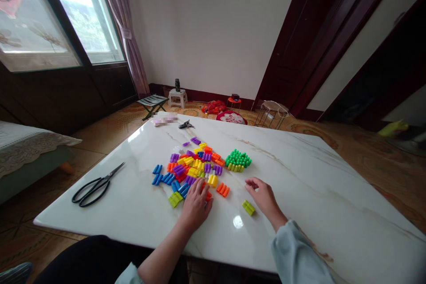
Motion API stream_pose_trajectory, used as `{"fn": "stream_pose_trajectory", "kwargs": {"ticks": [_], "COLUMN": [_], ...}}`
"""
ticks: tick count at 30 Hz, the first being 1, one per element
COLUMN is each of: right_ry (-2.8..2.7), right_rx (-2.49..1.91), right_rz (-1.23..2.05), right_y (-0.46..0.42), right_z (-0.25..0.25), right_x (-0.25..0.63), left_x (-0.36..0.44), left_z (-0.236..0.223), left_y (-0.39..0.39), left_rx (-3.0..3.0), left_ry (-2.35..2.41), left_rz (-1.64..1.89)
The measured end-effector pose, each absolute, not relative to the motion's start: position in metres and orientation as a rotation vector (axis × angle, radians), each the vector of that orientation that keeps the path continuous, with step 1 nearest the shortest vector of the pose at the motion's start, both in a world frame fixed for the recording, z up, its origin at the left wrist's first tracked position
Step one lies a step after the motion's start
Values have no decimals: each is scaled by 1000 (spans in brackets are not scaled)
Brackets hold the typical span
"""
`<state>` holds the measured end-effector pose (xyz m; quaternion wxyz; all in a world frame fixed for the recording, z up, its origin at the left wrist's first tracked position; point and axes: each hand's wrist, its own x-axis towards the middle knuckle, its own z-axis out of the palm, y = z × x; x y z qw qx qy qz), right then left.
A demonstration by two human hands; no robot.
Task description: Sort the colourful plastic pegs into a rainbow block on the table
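Note:
My left hand (196, 207) rests over the near edge of a loose pile of coloured plastic tube-shaped pieces (199, 165). Its fingers are apart, and orange pieces (208, 196) show between thumb and fingers; the palm hides what lies beneath. My right hand (262, 195) hovers to the right, fingers loosely bent and apart, with nothing visible in them. Close to it on the table lie a lime-green piece (248, 207) and an orange piece (223, 190). Beyond, a block of green pieces (238, 158) stands grouped together, with lime ones (235, 168) along its front.
Large black-handled scissors (96, 187) lie on the left of the white marble-patterned table (299, 164). Pliers (186, 124) and a blurred pinkish item (164, 119) sit near the far edge. Stools (178, 97) stand on the floor behind.

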<state>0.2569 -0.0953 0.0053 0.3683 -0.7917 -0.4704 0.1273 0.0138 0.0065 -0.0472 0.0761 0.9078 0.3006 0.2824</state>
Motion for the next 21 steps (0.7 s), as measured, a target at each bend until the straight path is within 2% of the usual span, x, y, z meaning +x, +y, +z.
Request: {"fn": "stream_pose_trajectory", "kwargs": {"ticks": [4,10,16,21], "right_ry": [-1424,-1731,-1917,-1749], "right_rx": [-2334,-2617,-2599,-2521], "right_rz": [422,210,60,-65], "right_y": [-121,-123,-115,-104], "right_z": [19,27,17,19], "right_x": [253,217,218,251], "left_x": [14,14,13,13], "left_z": [-46,-47,-49,-47], "left_y": [7,7,7,6], "left_rx": [2710,2713,2735,2733], "left_ry": [910,902,905,915], "left_rz": [858,898,911,897]}}
